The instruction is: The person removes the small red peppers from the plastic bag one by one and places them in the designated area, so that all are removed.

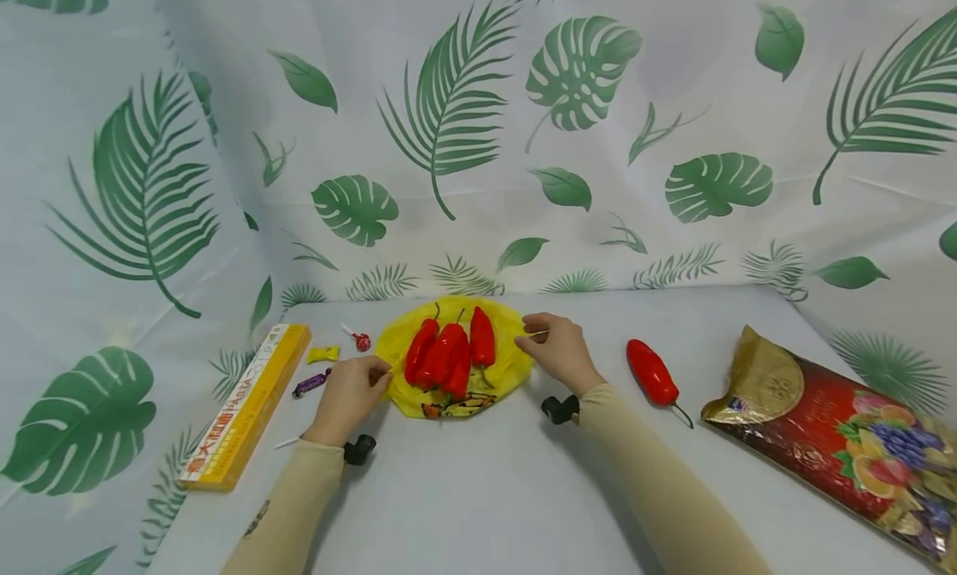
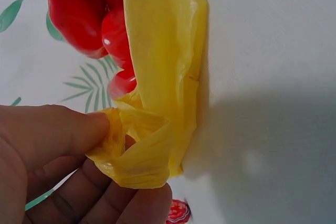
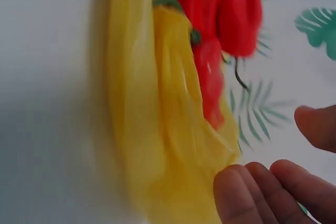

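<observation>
Several red peppers (image 1: 449, 355) lie on a spread yellow plastic bag (image 1: 404, 400) with a printed patch along its near edge. My left hand (image 1: 353, 396) pinches a bunched edge of the bag between thumb and fingers, seen closely in the left wrist view, where the gathered plastic (image 2: 139, 158) folds over the fingertips. At the bag's right side is my right hand (image 1: 559, 351), its thumb apart from the fingers. In the right wrist view those fingers (image 3: 233, 195) meet the bag's edge, and the thumb (image 3: 317, 127) stands off from the plastic.
A loose red pepper (image 1: 652, 371) lies right of my right hand, near a large red and gold packet (image 1: 845, 442). To the left are a yellow pasta box (image 1: 250, 405), a purple-wrapped candy (image 1: 311, 383), a yellow sachet (image 1: 323, 354) and a red lollipop (image 1: 362, 341). Leaf-patterned cloth (image 1: 478, 226) hangs behind.
</observation>
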Demonstrator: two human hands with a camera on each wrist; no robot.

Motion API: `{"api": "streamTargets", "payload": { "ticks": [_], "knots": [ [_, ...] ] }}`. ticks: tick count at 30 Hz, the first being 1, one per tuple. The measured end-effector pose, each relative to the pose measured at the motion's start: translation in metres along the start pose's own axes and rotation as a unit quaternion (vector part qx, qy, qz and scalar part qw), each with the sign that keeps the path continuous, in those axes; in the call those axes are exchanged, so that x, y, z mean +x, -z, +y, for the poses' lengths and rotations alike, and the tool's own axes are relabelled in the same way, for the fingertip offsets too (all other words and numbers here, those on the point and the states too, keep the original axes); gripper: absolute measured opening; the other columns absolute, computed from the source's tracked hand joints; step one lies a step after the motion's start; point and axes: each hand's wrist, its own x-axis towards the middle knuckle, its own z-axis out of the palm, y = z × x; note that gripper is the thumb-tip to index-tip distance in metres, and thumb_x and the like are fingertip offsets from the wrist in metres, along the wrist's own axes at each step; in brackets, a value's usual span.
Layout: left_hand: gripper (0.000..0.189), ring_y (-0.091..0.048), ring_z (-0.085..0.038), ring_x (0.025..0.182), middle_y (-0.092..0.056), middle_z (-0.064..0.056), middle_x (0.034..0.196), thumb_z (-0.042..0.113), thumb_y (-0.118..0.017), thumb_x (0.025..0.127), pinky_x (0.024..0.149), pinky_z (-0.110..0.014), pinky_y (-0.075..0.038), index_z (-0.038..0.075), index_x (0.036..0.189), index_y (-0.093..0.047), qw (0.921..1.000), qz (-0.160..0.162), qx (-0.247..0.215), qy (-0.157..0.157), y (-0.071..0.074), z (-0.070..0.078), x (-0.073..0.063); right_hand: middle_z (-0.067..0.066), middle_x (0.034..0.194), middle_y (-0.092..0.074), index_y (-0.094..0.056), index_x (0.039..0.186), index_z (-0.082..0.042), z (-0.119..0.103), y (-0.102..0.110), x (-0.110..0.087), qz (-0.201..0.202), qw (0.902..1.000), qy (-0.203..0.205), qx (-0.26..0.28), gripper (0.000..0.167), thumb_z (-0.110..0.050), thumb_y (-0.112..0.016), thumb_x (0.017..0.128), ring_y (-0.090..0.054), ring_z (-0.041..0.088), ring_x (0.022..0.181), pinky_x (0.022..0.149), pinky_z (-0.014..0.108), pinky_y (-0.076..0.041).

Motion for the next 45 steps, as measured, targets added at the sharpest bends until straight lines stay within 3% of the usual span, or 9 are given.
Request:
{"api": "streamTargets", "payload": {
  "ticks": [6, 10, 17, 24, 29, 36, 45],
  "knots": [
    [0.011, -0.067, -0.017, 0.079, -0.078, -0.007, 0.091, 0.013, -0.076, 0.094, 0.079, -0.038, -0.062, 0.005, 0.101, -0.079, 1.0000, -0.006, -0.006, 0.000, -0.010, 0.009, 0.004, 0.019, 0.126, -0.073, -0.066, 0.134, 0.001, -0.014, -0.030, 0.015, -0.004, 0.9998, -0.014, 0.011, 0.044, -0.022, -0.073, 0.097, -0.072, 0.034, 0.112, 0.093, 0.042, -0.062],
    [0.011, -0.067, -0.017, 0.079, -0.078, -0.007, 0.091, 0.013, -0.076, 0.094, 0.080, -0.038, -0.062, 0.006, 0.102, -0.079, 0.9999, -0.014, -0.004, -0.003, -0.016, 0.011, 0.005, 0.019, 0.122, -0.074, -0.065, 0.135, 0.003, -0.015, -0.044, 0.023, -0.002, 0.9991, -0.040, -0.016, 0.049, -0.025, -0.074, 0.095, -0.070, 0.032, 0.109, 0.093, 0.041, -0.061],
    [0.016, -0.065, -0.019, 0.083, -0.077, -0.007, 0.095, 0.015, -0.074, 0.096, 0.085, -0.041, -0.062, 0.005, 0.108, -0.078, 0.9996, -0.024, -0.006, 0.017, -0.009, 0.008, -0.001, 0.019, 0.130, -0.070, -0.060, 0.139, 0.003, -0.022, -0.064, 0.037, 0.000, 0.9972, -0.060, -0.045, 0.062, -0.031, -0.078, 0.091, -0.063, 0.034, 0.115, 0.105, 0.045, -0.055],
    [0.019, -0.066, -0.020, 0.083, -0.078, -0.008, 0.097, 0.015, -0.074, 0.096, 0.086, -0.042, -0.062, 0.003, 0.110, -0.078, 0.9993, -0.032, -0.003, 0.020, -0.005, 0.003, -0.003, 0.016, 0.121, -0.075, -0.067, 0.132, 0.001, -0.026, -0.067, 0.037, 0.001, 0.9978, -0.060, -0.029, 0.052, -0.023, -0.080, 0.088, -0.065, 0.030, 0.104, 0.094, 0.041, -0.059],
    [0.019, -0.066, -0.020, 0.082, -0.078, -0.009, 0.096, 0.014, -0.074, 0.096, 0.085, -0.042, -0.063, 0.002, 0.109, -0.078, 0.9994, -0.031, -0.005, 0.011, -0.007, 0.003, -0.002, 0.015, 0.114, -0.077, -0.068, 0.133, -0.002, -0.025, -0.052, 0.026, -0.006, 0.9980, -0.063, -0.003, 0.052, -0.024, -0.081, 0.087, -0.067, 0.029, 0.103, 0.086, 0.037, -0.060],
    [0.018, -0.067, -0.020, 0.081, -0.078, -0.010, 0.096, 0.013, -0.074, 0.096, 0.083, -0.042, -0.063, 0.002, 0.108, -0.077, 0.9997, -0.025, -0.004, 0.002, -0.005, 0.000, -0.002, 0.016, 0.128, -0.072, -0.062, 0.142, -0.005, -0.022, -0.008, 0.005, -0.027, 0.9965, -0.074, 0.029, 0.060, -0.026, -0.081, 0.089, -0.068, 0.030, 0.113, 0.089, 0.038, -0.064],
    [0.018, -0.066, -0.019, 0.081, -0.078, -0.010, 0.096, 0.015, -0.073, 0.096, 0.082, -0.042, -0.063, 0.002, 0.108, -0.077, 0.9992, -0.039, 0.002, 0.003, -0.005, 0.007, -0.004, 0.015, 0.131, -0.070, -0.060, 0.145, -0.007, 0.024, 0.048, -0.032, -0.016, 0.9936, -0.106, -0.035, 0.063, -0.028, -0.080, 0.089, -0.066, 0.029, 0.110, 0.081, 0.037, -0.065]
  ]
}}
